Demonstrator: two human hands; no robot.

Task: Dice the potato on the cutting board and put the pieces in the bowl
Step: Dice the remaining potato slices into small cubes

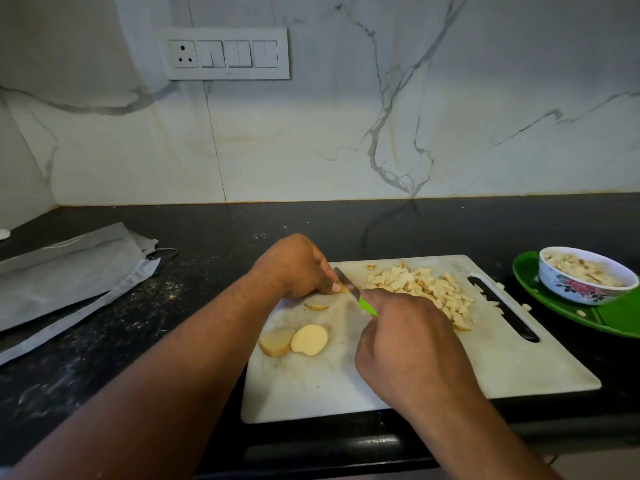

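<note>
White cutting board [519, 368] holds our work: our right hand [408, 348] grips the green-handled knife [349, 285], our left hand [298, 268] pinches a potato piece [344, 289]. 2 slices [294, 340] lie at 7 o'clock, diced pile [426, 287] at 1, bowl [585, 289] at 3.

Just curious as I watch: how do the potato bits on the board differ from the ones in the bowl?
The pile on the board lies loose and spread flat beside the knife; the bits in the bowl are heaped inside its rim. The board also bears two uncut slices; the bowl shows only small bits. Both lots are pale and cut small.
</note>
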